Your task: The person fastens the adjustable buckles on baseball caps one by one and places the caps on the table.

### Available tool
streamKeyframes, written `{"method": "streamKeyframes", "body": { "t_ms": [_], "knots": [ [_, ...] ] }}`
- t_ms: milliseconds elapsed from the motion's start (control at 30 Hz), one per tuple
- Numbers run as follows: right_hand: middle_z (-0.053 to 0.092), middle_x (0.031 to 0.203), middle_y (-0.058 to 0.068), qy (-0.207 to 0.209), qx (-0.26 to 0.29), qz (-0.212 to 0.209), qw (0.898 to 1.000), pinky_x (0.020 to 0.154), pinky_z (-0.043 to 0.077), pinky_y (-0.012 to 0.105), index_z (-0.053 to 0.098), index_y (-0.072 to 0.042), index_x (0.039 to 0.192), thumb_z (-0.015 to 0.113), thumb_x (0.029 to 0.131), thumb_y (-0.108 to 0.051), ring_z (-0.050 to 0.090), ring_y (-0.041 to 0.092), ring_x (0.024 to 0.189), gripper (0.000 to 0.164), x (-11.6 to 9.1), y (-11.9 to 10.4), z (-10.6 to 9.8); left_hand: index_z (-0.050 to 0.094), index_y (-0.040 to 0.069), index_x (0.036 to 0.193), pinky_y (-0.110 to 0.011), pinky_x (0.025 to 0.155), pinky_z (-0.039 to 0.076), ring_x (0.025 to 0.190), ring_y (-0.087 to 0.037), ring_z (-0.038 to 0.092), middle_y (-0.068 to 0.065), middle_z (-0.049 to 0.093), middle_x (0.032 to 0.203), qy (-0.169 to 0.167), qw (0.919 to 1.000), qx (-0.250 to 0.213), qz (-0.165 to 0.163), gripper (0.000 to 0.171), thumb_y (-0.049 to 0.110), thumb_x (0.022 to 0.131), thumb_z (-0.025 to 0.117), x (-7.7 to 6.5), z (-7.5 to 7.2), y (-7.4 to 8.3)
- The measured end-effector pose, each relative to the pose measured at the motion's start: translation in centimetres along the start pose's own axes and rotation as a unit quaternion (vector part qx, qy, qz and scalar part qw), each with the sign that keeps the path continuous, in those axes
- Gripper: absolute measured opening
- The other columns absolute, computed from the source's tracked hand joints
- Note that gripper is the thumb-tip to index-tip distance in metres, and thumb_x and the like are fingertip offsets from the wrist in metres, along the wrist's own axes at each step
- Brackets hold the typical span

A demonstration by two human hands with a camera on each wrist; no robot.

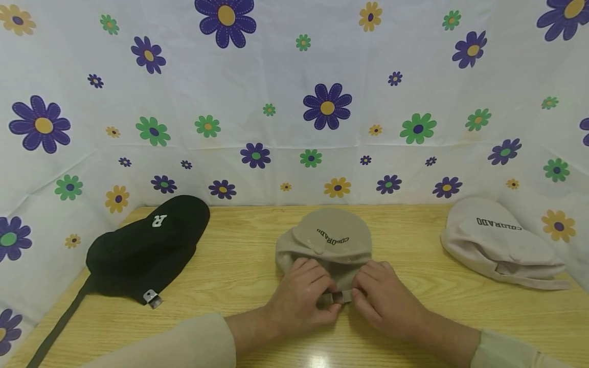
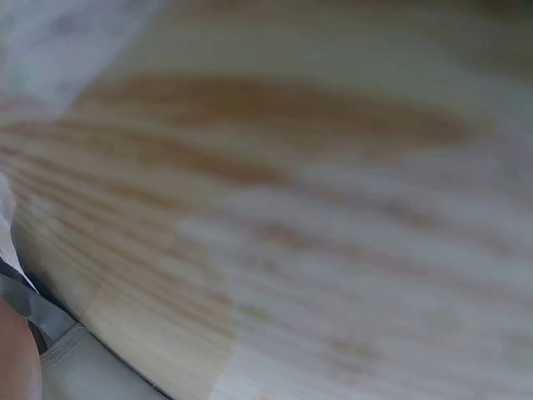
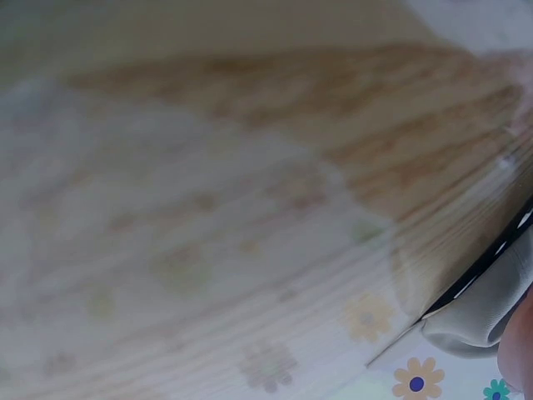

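Note:
A khaki baseball cap (image 1: 336,227) with dark COLORADO lettering lies at the middle of the table, its back strap (image 1: 339,297) toward me. My left hand (image 1: 301,294) pinches the strap on its left side, near a small buckle. From the right, my right hand (image 1: 388,299) grips the strap and cap edge with curled fingers and thumb. In the left wrist view, a bit of cap fabric (image 2: 96,371) shows beside a finger (image 2: 17,358). The right wrist view catches folded cap fabric (image 3: 470,325) next to a finger (image 3: 518,342). My palms are hidden.
A black cap (image 1: 142,250) with a white R lies at the left, its long strap (image 1: 64,317) trailing toward me. At the right sits a pale COLORADO cap (image 1: 497,240). Behind the wooden table (image 1: 239,245) hangs a flowered white cloth (image 1: 276,66).

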State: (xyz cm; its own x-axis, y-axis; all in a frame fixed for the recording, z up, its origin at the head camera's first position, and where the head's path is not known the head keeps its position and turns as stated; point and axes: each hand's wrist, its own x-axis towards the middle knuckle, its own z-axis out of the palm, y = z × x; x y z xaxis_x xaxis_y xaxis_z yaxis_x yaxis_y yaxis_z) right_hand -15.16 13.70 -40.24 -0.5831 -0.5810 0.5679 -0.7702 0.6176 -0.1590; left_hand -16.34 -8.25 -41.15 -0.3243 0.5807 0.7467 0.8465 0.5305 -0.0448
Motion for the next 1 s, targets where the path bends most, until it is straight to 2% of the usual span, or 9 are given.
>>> {"method": "streamKeyframes", "body": {
  "t_ms": [1000],
  "knots": [
    [0.039,0.078,-0.017,0.034,0.001,-0.009,0.999,0.074,0.030,0.022,0.049,-0.024,0.076,0.060,0.082,-0.008,0.038,0.002,0.076,0.021,0.05,0.01,-0.18,0.065,0.020,0.082,-0.025,0.079,0.044,0.077,-0.006,0.055,0.012,0.062,0.079,0.002,1.0000,-0.004,0.002,0.021,0.026,0.069,0.081,-0.05,-0.01,-0.08]
  ]
}}
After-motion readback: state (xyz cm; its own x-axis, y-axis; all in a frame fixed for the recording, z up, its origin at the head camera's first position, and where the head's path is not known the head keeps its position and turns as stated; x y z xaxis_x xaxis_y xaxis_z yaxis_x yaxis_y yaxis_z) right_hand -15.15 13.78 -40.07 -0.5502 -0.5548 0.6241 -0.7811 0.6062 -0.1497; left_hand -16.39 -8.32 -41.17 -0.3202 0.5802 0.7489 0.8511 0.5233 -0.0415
